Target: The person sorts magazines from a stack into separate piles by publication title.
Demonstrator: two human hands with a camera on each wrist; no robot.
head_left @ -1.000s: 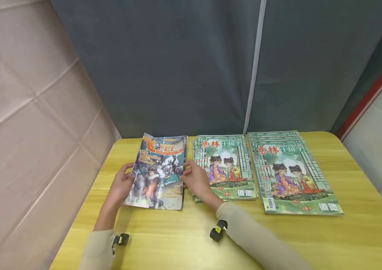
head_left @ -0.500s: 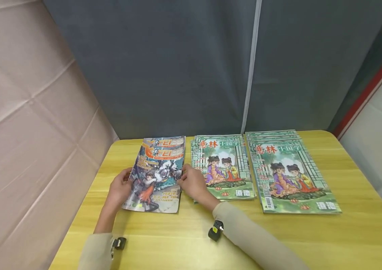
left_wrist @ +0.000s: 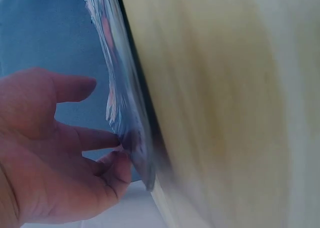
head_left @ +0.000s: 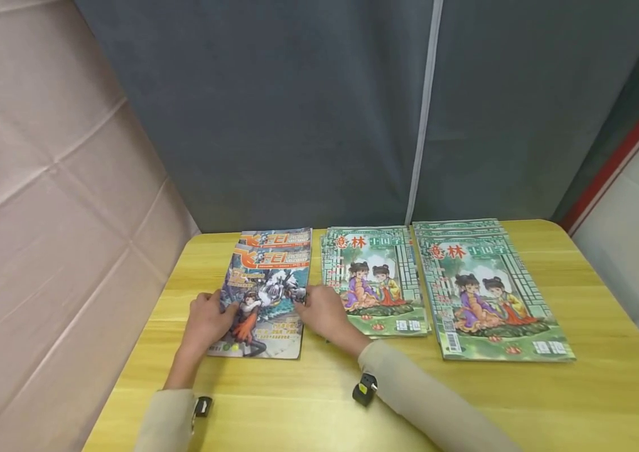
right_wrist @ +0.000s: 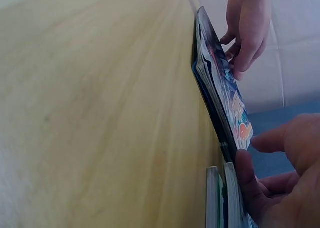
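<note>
A blue-grey magazine (head_left: 268,301) with orange lettering lies over a like magazine (head_left: 297,238), whose top strip shows behind it. At its left edge is my left hand (head_left: 210,320), thumb over the cover in the head view. The left wrist view shows that thumb lifted apart, with fingertips (left_wrist: 120,138) touching the magazine's side. My right hand (head_left: 326,311) holds the right edge between thumb and fingers, beside the middle stack of green magazines (head_left: 378,282). In the right wrist view its thumb (right_wrist: 267,140) meets the cover and a finger lies along the edge.
A second stack of green magazines (head_left: 494,301), fanned at the top, lies to the right on the yellow wooden table (head_left: 297,402). A dark grey curtain (head_left: 297,113) hangs behind the table, with a pale pink cloth wall (head_left: 54,251) at the left.
The upper magazine has come down flatter and slightly toward the person, uncovering the top of the one beneath. The left hand has shifted inward over the cover; the right hand stays at the right edge.
</note>
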